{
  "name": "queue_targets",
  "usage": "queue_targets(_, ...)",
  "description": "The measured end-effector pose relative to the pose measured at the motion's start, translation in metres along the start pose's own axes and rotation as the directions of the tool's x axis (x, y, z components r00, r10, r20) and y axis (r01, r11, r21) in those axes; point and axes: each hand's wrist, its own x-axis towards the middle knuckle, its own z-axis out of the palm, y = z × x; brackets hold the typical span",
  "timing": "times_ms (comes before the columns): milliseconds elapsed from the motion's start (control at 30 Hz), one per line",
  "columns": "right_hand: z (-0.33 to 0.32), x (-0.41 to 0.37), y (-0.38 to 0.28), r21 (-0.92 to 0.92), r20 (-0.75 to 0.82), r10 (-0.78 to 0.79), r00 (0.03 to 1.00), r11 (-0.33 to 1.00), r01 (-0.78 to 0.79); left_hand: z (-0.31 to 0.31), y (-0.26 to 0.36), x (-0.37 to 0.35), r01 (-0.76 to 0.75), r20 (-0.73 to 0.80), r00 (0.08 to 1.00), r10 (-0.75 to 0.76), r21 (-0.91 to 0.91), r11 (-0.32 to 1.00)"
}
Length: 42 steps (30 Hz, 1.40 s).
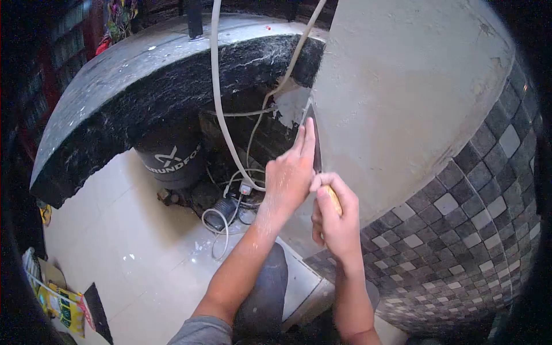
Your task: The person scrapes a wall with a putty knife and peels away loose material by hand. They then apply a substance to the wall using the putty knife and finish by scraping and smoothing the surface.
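A trowel [333,201] with a yellowish handle is in my right hand [343,227], its fingers wrapped round the handle. Its long, thin blade is seen nearly edge-on, upright along the left edge of a smooth grey plastered wall [397,98]. My left hand [289,177] lies beside the blade, with two fingers stretched upward against it. The thumb and other fingers of that hand are partly hidden. Small pale specks of plaster dot the left hand and wrist.
Dark mosaic tiles [448,230] cover the curved wall at right. A curved black-edged slab [132,69] overhangs a dark Grundfos tank [172,161]. A pale hose [217,86] hangs before it, with cables [221,230] on the tiled floor [126,230]. A yellow bag [63,310] lies lower left.
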Motion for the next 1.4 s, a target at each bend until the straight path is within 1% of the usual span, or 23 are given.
queue_targets(33, 0.001, -0.001, 0.0, 0.001, 0.001, 0.004, 1.0, 1.0, -0.004, 0.0, -0.001, 0.002, -0.004, -0.027, 1.0, 0.003, -0.011, 1.0)
queue_targets(133, -0.002, -0.002, -0.006, 0.019, -0.01, 0.032, 0.999, 0.999, -0.032, -0.006, 0.006, -0.001, 0.06, 0.091, 0.994, -0.065, 0.047, 0.997)
queue_targets(200, -0.008, -0.007, -0.01, 0.015, -0.046, 0.056, 0.997, 0.998, -0.056, -0.001, 0.006, 0.007, 0.035, 0.024, 0.999, -0.036, 0.033, 0.999)
queue_targets(300, -0.01, -0.004, -0.018, 0.111, 0.009, 0.128, 0.992, 0.986, -0.128, 0.002, 0.008, 0.0, 0.011, -0.001, 1.0, -0.011, 0.005, 1.0)
queue_targets(333, -0.008, -0.005, -0.013, 0.058, -0.027, 0.099, 0.995, 0.994, -0.098, 0.0, 0.008, -0.002, 0.004, 0.008, 1.0, -0.004, 0.002, 1.0)
queue_targets(400, -0.009, -0.013, -0.017, 0.058, -0.016, 0.052, 0.999, 0.997, -0.051, -0.005, 0.013, 0.0, -0.031, 0.01, 0.999, 0.032, -0.011, 0.999)
queue_targets(433, -0.009, -0.013, -0.019, 0.054, -0.001, 0.026, 1.0, 0.998, -0.026, -0.009, 0.013, 0.006, -0.013, 0.01, 1.0, 0.013, 0.024, 1.0)
queue_targets(500, -0.007, -0.001, -0.014, 0.061, 0.0, 0.007, 1.0, 0.998, -0.007, -0.01, 0.014, 0.013, 0.031, 0.037, 0.999, -0.034, 0.082, 0.996)
queue_targets(533, -0.005, 0.006, -0.009, 0.068, 0.004, -0.009, 1.0, 0.998, 0.008, -0.01, 0.01, 0.017, 0.027, -0.004, 1.0, -0.027, 0.049, 0.998)
queue_targets(633, -0.003, 0.001, -0.011, 0.054, -0.009, -0.007, 1.0, 0.998, 0.007, -0.011, 0.007, 0.014, 0.019, -0.005, 1.0, -0.019, 0.044, 0.999)
queue_targets(733, -0.003, 0.007, -0.012, 0.024, 0.011, -0.053, 0.999, 0.998, 0.052, -0.015, 0.004, 0.025, -0.005, -0.03, 1.0, 0.01, 0.152, 0.988)
queue_targets(767, 0.0, 0.017, -0.003, 0.022, 0.01, -0.064, 0.998, 0.998, 0.064, -0.011, 0.006, 0.019, -0.013, -0.009, 1.0, 0.015, 0.174, 0.985)
queue_targets(800, 0.0, 0.015, -0.001, 0.007, -0.002, -0.067, 0.998, 0.998, 0.067, -0.011, 0.001, 0.021, -0.002, 0.01, 1.0, 0.0, 0.137, 0.991)
queue_targets(833, 0.0, 0.013, 0.0, -0.008, -0.013, -0.069, 0.998, 0.998, 0.069, -0.013, -0.002, 0.022, 0.003, 0.037, 0.999, -0.009, 0.158, 0.987)
queue_targets(867, 0.0, 0.011, -0.007, -0.036, -0.022, -0.075, 0.997, 0.997, 0.074, -0.017, 0.001, 0.017, -0.013, 0.047, 0.999, 0.006, 0.132, 0.991)
queue_targets(967, -0.002, -0.011, -0.032, -0.029, -0.037, -0.064, 0.997, 0.998, 0.063, -0.037, 0.019, 0.005, -0.088, 0.041, 0.996, 0.084, 0.107, 0.99)
queue_targets(1000, -0.006, -0.02, -0.031, -0.016, -0.05, -0.047, 0.998, 0.999, 0.046, -0.036, 0.022, 0.004, -0.046, 0.098, 0.994, 0.041, 0.053, 0.998)
queue_targets(1100, -0.016, -0.022, -0.035, 0.002, -0.016, 0.079, 0.997, 0.997, -0.079, -0.016, 0.027, 0.006, -0.035, 0.081, 0.996, 0.03, 0.059, 0.998)
queue_targets(1133, -0.017, -0.014, -0.034, -0.024, 0.005, 0.042, 0.999, 0.999, -0.042, -0.016, 0.024, 0.007, -0.052, 0.059, 0.997, 0.05, 0.036, 0.998)
queue_targets(1233, -0.013, -0.003, -0.019, -0.02, 0.049, -0.1, 0.994, 0.995, 0.101, -0.021, 0.02, 0.013, -0.013, 0.08, 0.997, 0.015, -0.028, 1.0)
queue_targets(1267, -0.011, 0.0, -0.012, -0.052, 0.037, -0.179, 0.983, 0.982, 0.181, -0.023, 0.02, 0.013, 0.004, 0.104, 0.995, 0.004, -0.078, 0.997)
queue_targets(1367, -0.009, -0.004, -0.031, -0.066, 0.02, -0.1, 0.995, 0.993, 0.101, -0.028, 0.023, 0.007, -0.14, 0.096, 0.987, 0.131, 0.088, 0.986)
queue_targets(1400, -0.009, 0.003, -0.026, -0.099, 0.015, -0.127, 0.992, 0.987, 0.128, -0.027, 0.023, 0.009, -0.111, 0.09, 0.991, 0.103, 0.079, 0.991)
